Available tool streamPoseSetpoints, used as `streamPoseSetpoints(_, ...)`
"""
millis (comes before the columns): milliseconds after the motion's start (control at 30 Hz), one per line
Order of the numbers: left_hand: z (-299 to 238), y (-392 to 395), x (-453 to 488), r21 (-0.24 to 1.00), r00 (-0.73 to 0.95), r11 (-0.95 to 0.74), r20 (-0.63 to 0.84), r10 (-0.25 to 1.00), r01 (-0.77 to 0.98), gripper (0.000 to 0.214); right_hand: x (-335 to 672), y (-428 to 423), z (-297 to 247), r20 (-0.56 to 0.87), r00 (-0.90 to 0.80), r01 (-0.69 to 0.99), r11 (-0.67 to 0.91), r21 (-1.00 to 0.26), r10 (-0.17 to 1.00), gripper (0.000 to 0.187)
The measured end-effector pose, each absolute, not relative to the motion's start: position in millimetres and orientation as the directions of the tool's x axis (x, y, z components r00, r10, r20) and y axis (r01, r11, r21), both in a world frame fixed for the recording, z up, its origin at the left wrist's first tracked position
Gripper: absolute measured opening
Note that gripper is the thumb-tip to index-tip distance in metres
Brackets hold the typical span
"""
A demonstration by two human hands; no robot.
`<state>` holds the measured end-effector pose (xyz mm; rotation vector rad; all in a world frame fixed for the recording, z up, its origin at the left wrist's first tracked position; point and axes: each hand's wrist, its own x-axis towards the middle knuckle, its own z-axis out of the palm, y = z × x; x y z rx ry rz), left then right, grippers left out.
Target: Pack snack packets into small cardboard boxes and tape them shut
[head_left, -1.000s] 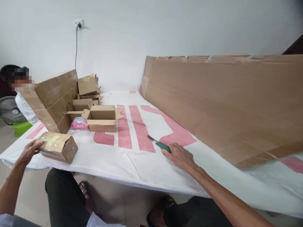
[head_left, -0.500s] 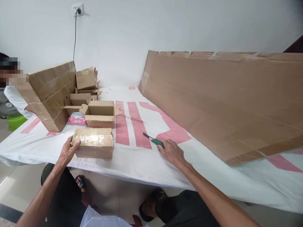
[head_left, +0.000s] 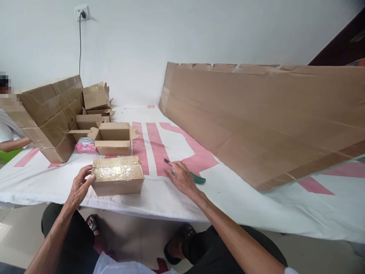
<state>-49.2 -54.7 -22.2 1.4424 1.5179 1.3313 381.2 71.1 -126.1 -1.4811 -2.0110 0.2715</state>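
My left hand (head_left: 81,186) grips the left end of a small closed cardboard box (head_left: 118,185), its thumb at the near top edge. Shiny clear tape runs along the box's top. To the right, my right hand (head_left: 182,177) is over the middle of a green-handled utility knife (head_left: 199,179) lying on the cloth, its fingers loosely apart and pointing toward the box. The knife's dark tip shows beyond the fingers and its handle end behind the hand; its middle is hidden.
Open cardboard boxes (head_left: 114,147) and a pink wipes pack (head_left: 86,146) stand behind. Stacked boxes (head_left: 51,121) rise at left, near a person's arm (head_left: 14,144). A large cardboard sheet (head_left: 256,121) leans at right. White cloth with pink shapes covers the table (head_left: 171,205).
My right hand has let go of the knife handle and moved left over the knife, which stays in place. My left hand has shifted the closed box slightly right. The view has turned right.
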Motion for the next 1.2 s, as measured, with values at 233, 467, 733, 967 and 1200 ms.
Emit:
streamPoseSetpoints(233,-19.4,-48.9,-42.2,0.951,-0.171,-0.078,0.134,0.976,0.298,0.052,317.9,25.9,-98.4,0.299,-0.453,0.208,0.425,-0.881,0.840,0.067)
streamPoseSetpoints(467,-27.8,-37.2,-36.9,0.931,-0.091,-0.168,0.207,0.974,0.324,0.025,313.9,25.6,-85.8,0.295,-0.443,0.223,0.422,-0.879,0.847,0.058)
streamPoseSetpoints(733,-43.0,-28.5,-29.4,0.935,-0.106,-0.223,0.260,0.960,0.275,0.029,402.5,61.5,-121.4,0.315,-0.265,0.781,0.395,-0.484,0.911,0.041)
streamPoseSetpoints(967,-47.5,-27.9,-20.8,0.952,-0.147,-0.202,0.239,0.960,0.229,0.031,451.0,66.0,-159.9,0.194,-0.090,0.972,0.129,-0.199,0.977,0.034)
streamPoseSetpoints(1200,-43.6,-23.2,-15.8,0.965,-0.145,-0.169,0.200,0.969,0.202,0.033,445.0,62.9,-173.2,0.316,-0.004,0.968,0.082,-0.235,0.949,0.026)
